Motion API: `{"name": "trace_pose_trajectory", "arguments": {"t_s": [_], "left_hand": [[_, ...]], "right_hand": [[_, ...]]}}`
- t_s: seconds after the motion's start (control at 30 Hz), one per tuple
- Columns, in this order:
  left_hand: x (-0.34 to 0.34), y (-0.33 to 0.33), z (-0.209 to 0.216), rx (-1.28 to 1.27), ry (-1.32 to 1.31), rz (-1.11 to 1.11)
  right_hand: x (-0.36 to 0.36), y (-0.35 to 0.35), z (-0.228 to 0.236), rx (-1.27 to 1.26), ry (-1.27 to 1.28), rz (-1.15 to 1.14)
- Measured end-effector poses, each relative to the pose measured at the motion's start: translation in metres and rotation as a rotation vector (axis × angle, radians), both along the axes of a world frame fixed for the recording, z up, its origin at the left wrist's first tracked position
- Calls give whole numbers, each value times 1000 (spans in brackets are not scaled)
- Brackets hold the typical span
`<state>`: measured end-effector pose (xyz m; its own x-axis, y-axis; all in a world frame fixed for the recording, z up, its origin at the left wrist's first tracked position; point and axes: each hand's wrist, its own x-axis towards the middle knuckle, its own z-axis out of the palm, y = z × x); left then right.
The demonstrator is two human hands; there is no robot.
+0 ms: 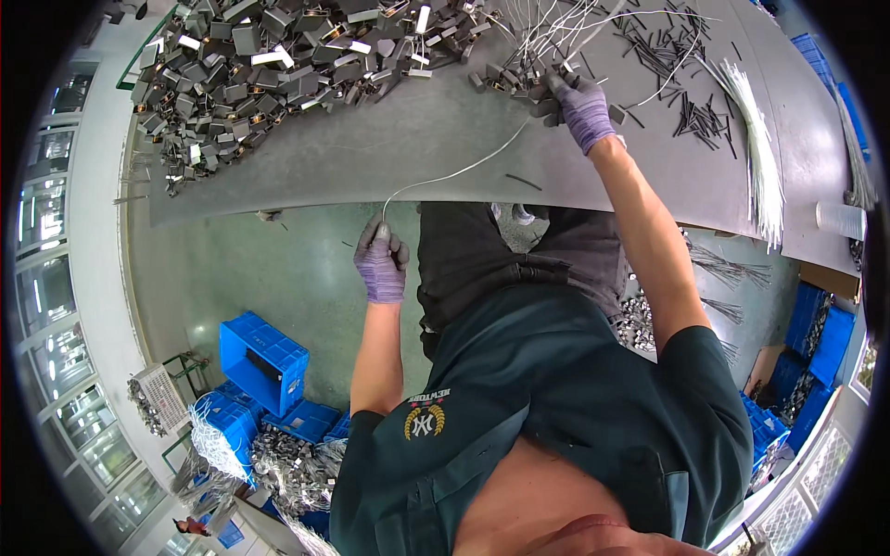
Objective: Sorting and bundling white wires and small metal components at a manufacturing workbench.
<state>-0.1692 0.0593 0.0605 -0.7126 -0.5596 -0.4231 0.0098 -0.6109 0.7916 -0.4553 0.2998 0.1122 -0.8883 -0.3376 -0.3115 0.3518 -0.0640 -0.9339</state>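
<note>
My left hand [380, 264], in a grey and purple glove, is closed on one end of a thin white wire [454, 174] just off the table's near edge. The wire curves up and right across the grey table [352, 157] toward my right hand [581, 107]. That hand, gloved alike, has its fingers bent round a small dark grey block [549, 118], which they partly hide. Whether the wire joins this block I cannot tell. More small blocks [501, 79] lie just left of the fingers. White wires [556, 32] fan out beyond them.
A large heap of dark grey blocks [278, 83] covers the table's far left. Short black tubes [658, 51] lie scattered at right, beside a bundle of white wires [758, 153] overhanging the edge. Blue crates [264, 361] and metal parts [292, 463] stand behind me at lower left.
</note>
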Motion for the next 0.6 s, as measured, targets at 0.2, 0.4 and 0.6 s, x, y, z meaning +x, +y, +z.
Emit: {"name": "trace_pose_trajectory", "arguments": {"t_s": [0.2, 0.4, 0.6], "left_hand": [[8, -2, -45, -897, -89, -85], [9, -11, -52, -1581, 35, -95], [-19, 25, 6, -609, 26, -428]], "right_hand": [[24, -6, -27, 608, 259, 80], [32, -11, -23, 79, -64, -61], [26, -17, -11, -227, 10, 189]]}}
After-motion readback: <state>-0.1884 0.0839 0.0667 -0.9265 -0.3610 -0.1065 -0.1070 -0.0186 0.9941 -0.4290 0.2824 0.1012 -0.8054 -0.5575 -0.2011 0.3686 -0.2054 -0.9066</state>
